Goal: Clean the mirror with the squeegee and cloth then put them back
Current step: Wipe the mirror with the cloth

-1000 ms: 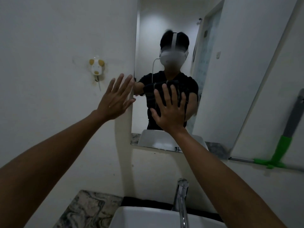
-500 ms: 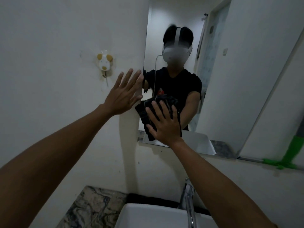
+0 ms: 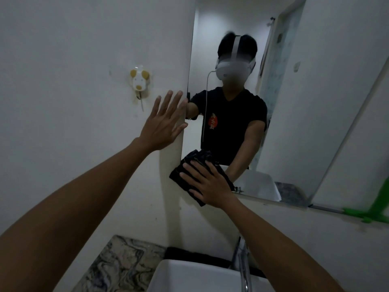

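Observation:
A tall mirror (image 3: pixel 294 123) hangs on the white wall and reflects a person in a black shirt. My right hand (image 3: pixel 210 183) lies flat with fingers spread, pressing a dark cloth (image 3: pixel 181 171) against the mirror's lower left corner. My left hand (image 3: pixel 163 122) is open, its fingers resting on the wall beside the mirror's left edge. A green squeegee (image 3: pixel 376 209) rests at the mirror's bottom right edge; only part of it shows at the frame's border.
A white dog-shaped hook (image 3: pixel 139 81) sticks to the wall left of the mirror. Below are a white basin (image 3: pixel 189 275), a chrome tap (image 3: pixel 244 268) and a marbled counter (image 3: pixel 117 268).
My right hand has slid the cloth down and left from the mirror's middle to its lower left corner. The left hand stayed by the mirror's edge. The view shifted right and up.

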